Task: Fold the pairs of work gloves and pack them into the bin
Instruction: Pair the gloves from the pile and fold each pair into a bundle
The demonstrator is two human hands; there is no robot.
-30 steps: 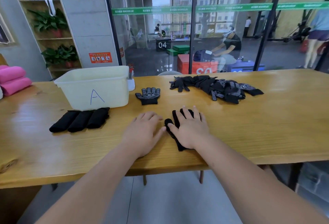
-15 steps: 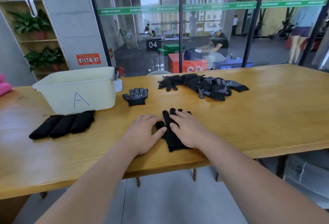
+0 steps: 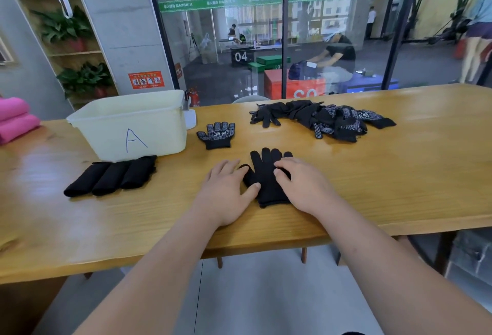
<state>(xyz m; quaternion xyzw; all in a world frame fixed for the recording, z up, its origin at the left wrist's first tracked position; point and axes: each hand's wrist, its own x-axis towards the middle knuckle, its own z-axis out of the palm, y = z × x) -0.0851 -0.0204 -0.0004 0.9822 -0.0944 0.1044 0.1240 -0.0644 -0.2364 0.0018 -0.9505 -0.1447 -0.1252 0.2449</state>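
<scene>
On desk (image 3: 399, 175), left grip (image 3: 226, 193) and right grip (image 3: 300, 185), open and grasping nothing, press black glove (image 3: 263, 169); best flattened square before folding.

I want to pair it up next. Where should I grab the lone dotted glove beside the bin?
Pinch the dotted glove at its cuff, coming from the near side. It lies flat with its fingers spread pointing away and its cuff facing the person, so that is probably easiest to lift.

Right hand (image 3: 300, 185) sits farther back toward the cuff of the flat glove (image 3: 263, 172); glove fingers now exposed beyond its fingertips. Left hand (image 3: 226, 191) thumb now overlaps the glove's near edge.
</scene>
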